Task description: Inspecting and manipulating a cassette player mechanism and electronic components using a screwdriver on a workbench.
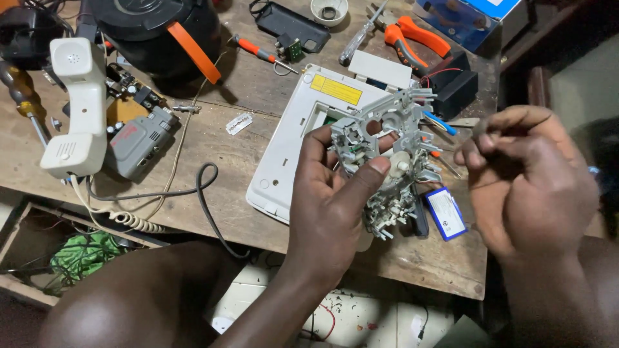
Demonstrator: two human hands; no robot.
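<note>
Your left hand [335,193] grips a grey plastic mechanism frame [387,161], thumb pressed across its front and fingers wrapped behind, holding it upright above the bench's near edge. Your right hand [529,180] hangs just beside the frame, fingers curled in and fingertips pinched together; whether they hold anything, you cannot tell. Beneath the frame lies a white telephone base [303,129] with a yellow label, and a small blue-edged card [446,214] sits near the near right corner. Along the left edge rests a white handset [77,109]; orange-handled pliers [416,35] lie at the far edge of the wooden bench [219,154].
</note>
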